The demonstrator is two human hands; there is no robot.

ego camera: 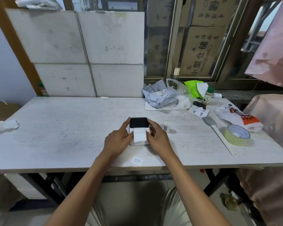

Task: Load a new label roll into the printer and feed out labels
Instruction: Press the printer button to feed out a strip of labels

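White woodgrain table (pixel 55 128) fills the middle of the view, with white foam panels (pixel 82 53) leaning upright behind its far edge. Near the table's centre sits the small label printer (pixel 138 123), white body with a black lid, and a blank white label strip (pixel 139 136) hangs out of its front. The left hand (pixel 117 141) cups the printer's left side, fingers loosely curled, forefinger stretched up along the black lid. The right hand (pixel 157 137) presses against the right side, fingers bent around the body, so the printer sits clamped between both hands. Just right of the printer stands a small label roll (pixel 166 127), apart from the hand. Further right lie a roll of yellowish tape (pixel 237 136) and a white-handled brush (pixel 219 134). A loose label printed "welcome" (pixel 137 160) lies at the near edge, between the forearms
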